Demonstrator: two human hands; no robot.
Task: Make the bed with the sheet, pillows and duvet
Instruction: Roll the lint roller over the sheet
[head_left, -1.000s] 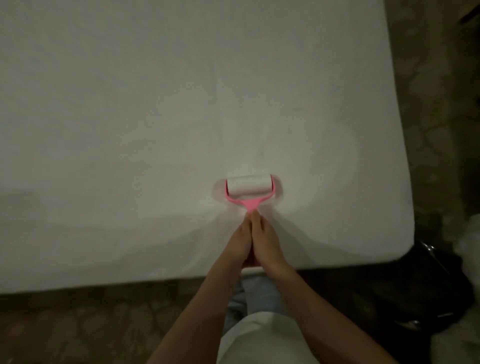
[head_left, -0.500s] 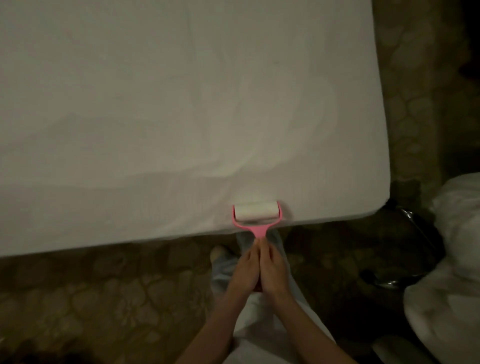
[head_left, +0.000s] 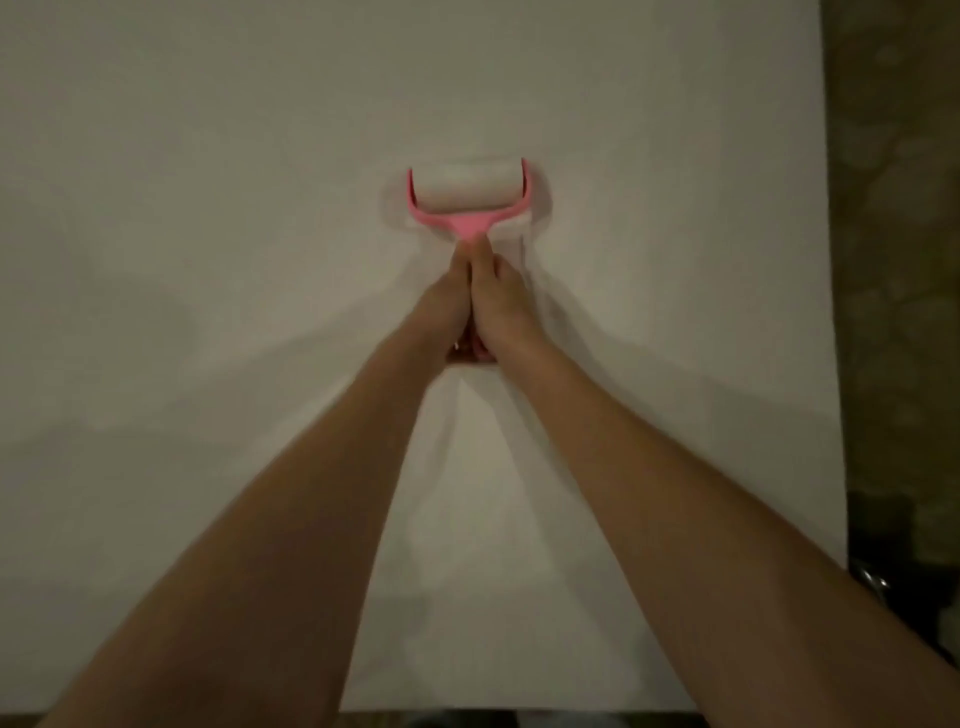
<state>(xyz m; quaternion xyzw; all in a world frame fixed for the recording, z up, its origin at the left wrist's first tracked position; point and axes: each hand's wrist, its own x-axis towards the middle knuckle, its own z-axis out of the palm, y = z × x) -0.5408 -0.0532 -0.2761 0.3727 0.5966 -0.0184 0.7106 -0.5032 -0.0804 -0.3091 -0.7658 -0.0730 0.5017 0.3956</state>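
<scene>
Both hands, left hand and right hand, pressed together, gripping pink lint roller handle; roller straight ahead of knuckles, drum crosswise on fitted sheet.

I see dim light, a patterned brownish floor along the right, something dark lower right.

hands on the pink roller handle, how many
2. The left hand and the right hand grip the handle side by side, just behind the pink lint roller on the white sheet.
</scene>
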